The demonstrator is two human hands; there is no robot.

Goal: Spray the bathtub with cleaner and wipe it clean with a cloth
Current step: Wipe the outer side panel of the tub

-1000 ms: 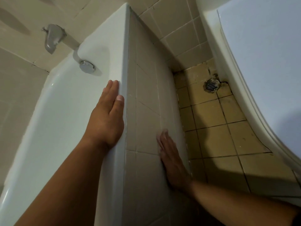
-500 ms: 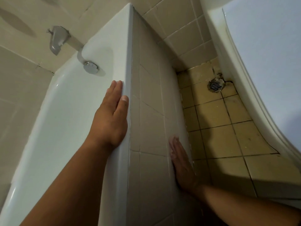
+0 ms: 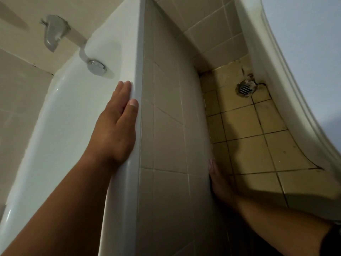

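Left hand flat, fingers together, on bathtub rim, basin leftward, long axis running ahead; right hand apparently flat on tiled side.

White bathtub, beige tiled panel, yellowed floor tiles

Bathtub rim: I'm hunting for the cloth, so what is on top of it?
Only the left hand lies flat on the bathtub rim; nothing else shows there. The strip under hand and forearm is covered.

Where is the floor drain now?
Head view, upper right: the floor drain sits in the yellow floor's far corner, beside the toilet base, right of the tiled tub front.
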